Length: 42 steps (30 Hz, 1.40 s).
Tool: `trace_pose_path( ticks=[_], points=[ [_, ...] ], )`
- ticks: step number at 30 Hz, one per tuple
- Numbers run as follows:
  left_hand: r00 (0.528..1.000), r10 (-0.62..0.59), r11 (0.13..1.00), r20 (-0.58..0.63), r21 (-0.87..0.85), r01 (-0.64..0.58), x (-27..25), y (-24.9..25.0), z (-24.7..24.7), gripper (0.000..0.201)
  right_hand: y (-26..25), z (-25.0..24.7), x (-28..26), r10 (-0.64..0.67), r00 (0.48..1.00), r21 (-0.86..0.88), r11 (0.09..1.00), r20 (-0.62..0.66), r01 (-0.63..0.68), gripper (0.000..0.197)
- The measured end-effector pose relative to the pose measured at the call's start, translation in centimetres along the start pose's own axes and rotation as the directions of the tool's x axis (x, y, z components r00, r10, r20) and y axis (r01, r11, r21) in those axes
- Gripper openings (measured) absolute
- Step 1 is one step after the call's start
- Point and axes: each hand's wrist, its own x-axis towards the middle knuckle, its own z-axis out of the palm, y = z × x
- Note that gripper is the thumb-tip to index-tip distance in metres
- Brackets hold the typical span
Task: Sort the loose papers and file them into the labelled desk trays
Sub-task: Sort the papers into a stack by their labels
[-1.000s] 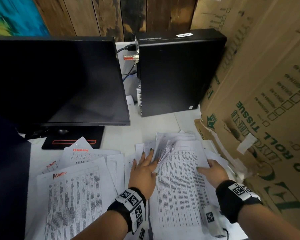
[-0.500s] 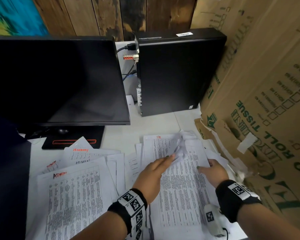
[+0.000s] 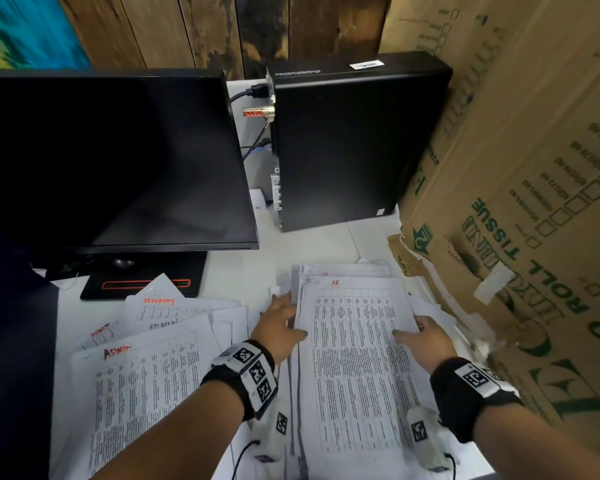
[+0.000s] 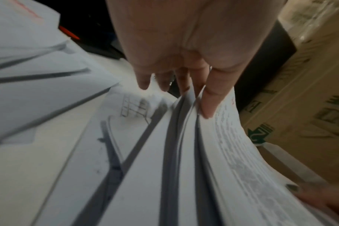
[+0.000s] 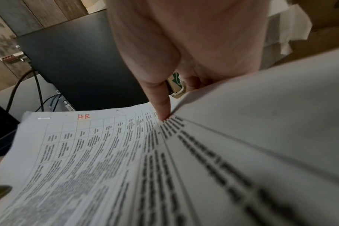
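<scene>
Both hands flank the HR stack (image 3: 354, 358): left hand (image 3: 279, 332) pinching its left edge, right hand (image 3: 426, 344) gripping its right edge.

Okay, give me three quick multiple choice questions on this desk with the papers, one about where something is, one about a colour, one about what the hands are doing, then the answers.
1. Where does the ADMIN sheet lie relative to the HR stack?
A. to its left
B. to its right
C. on top of it

2. What colour is the HR mark?
A. blue
B. red
C. green

3. What are the hands doing?
A. both hang idle
B. one types
C. both hold the HR stack by its sides

Answers: A, the head view shows it left of the stack. B, the right wrist view shows red letters. C, the left hand and right hand grip opposite edges.
</scene>
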Motion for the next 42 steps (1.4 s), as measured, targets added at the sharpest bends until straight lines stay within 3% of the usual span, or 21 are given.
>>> trace_pose_path(
  ticks=[2,4,8,10,12,15,17,19,23,29,36,38,42],
  points=[
    [0.994,0.113,0.982,-0.007,0.154,-0.111,-0.3,0.5,0.3,0.050,0.1,0.0,0.1,-0.003,1.000,0.002,1.000,0.002,0.003,0.037],
    [0.974,0.227,0.959,0.000,0.175,-0.224,-1.2,1.5,0.9,0.050,0.2,0.0,0.2,-0.004,1.000,-0.005,1.000,0.004,0.004,0.038],
    [0.902,0.398,0.882,0.166,0.201,-0.426,-3.5,3.6,2.7,0.090,0.1,0.1,0.3,-0.005,1.000,-0.020,1.000,-0.008,0.005,0.035],
    [0.885,0.423,0.861,0.196,0.218,-0.460,-3.7,3.8,3.3,0.099,0.2,0.1,0.4,0.001,1.000,-0.021,1.000,-0.009,-0.001,0.037],
    [0.914,0.373,0.899,0.160,0.184,-0.398,-3.6,3.8,3.5,0.093,0.2,0.1,0.5,0.005,1.000,-0.020,1.000,-0.010,-0.006,0.037],
    [0.967,0.240,0.944,0.083,0.213,-0.253,-3.1,3.2,3.1,0.068,0.3,0.1,0.5,-0.001,1.000,-0.002,1.000,-0.009,0.001,0.036],
    [0.988,0.119,0.974,0.096,0.181,-0.135,-2.9,2.6,2.8,0.065,0.2,0.0,0.3,-0.013,1.000,0.026,1.000,-0.001,0.013,0.034],
    [0.994,0.027,0.997,0.105,0.074,-0.035,-2.9,2.0,2.6,0.068,0.2,-0.1,0.1,-0.021,1.000,0.076,0.997,0.019,0.020,0.034],
    [0.998,-0.059,0.982,-0.005,-0.178,0.058,-3.1,1.5,1.8,0.064,0.3,-0.8,-0.1,-0.019,0.998,0.170,0.985,0.062,0.008,0.034],
    [0.987,-0.075,0.936,-0.139,-0.352,0.022,-4.2,1.3,0.3,0.048,-1.3,-2.2,-2.0,-0.120,0.979,0.258,0.963,0.167,0.074,0.020],
    [0.993,-0.004,0.941,-0.120,-0.336,-0.037,-6.1,0.9,-0.4,0.039,-2.0,-0.9,-3.1,-0.212,0.969,0.592,0.800,0.129,0.096,0.038],
    [0.984,0.002,0.933,-0.177,-0.353,-0.065,-6.2,0.8,-1.1,0.044,-1.8,-0.5,-3.4,-0.228,0.966,0.610,0.785,0.125,0.106,0.038],
    [0.953,0.042,0.929,-0.299,-0.339,-0.147,-6.1,1.2,-3.2,0.073,-1.6,0.4,-3.6,-0.245,0.963,0.577,0.804,0.107,0.141,0.034]
  ],
)
